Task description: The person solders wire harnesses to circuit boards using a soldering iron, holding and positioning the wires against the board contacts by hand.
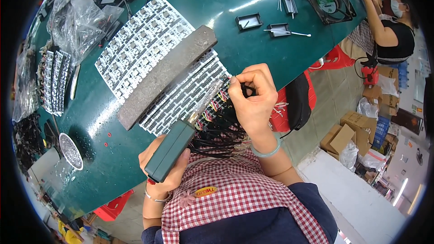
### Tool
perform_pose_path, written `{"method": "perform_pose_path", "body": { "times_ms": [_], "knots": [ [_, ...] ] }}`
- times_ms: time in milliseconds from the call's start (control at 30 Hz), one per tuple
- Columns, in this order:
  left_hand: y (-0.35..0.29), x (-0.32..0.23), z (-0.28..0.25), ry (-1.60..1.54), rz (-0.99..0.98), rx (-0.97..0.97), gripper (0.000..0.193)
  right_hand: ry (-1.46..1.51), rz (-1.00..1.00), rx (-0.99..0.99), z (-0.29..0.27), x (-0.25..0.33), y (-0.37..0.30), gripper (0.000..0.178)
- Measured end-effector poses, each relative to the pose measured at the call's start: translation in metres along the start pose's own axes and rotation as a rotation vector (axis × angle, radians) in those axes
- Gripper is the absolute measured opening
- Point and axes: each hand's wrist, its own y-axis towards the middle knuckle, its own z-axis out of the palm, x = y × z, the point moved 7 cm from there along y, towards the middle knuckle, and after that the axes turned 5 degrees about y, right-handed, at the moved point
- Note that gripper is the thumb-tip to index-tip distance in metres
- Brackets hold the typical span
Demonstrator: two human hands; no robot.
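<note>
My left hand is wrapped round a dark green soldering gun, whose metal barrel points up and right. Its tip reaches the right end of a board panel with rows of dark parts. Just beyond the tip, my right hand pinches a thin black cable at the panel's corner. Coloured wire ends line the panel's near edge, and black cables hang from there toward my apron. A heavy grey bar lies across this panel and the white circuit board panel behind it.
Plastic bags and a smaller stack of boards lie at left, near a white-rimmed cup. Small black boxes and a black fan sit at the far right. Another person sits beyond, past a red stool.
</note>
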Motion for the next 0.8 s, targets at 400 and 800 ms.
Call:
{"method": "perform_pose_path", "body": {
  "times_ms": [400, 800],
  "knots": [
    [0.013, -0.021, -0.001, 0.054, 0.155, -0.032, 0.02, -0.024, -0.016, 0.002, 0.0, 0.001, 0.0, 0.015],
    [-0.013, 0.007, -0.003, 0.048, 0.018, -0.036, 0.025, -0.045, -0.036, 0.009, 0.001, 0.003, 0.002, 0.016]
  ]
}}
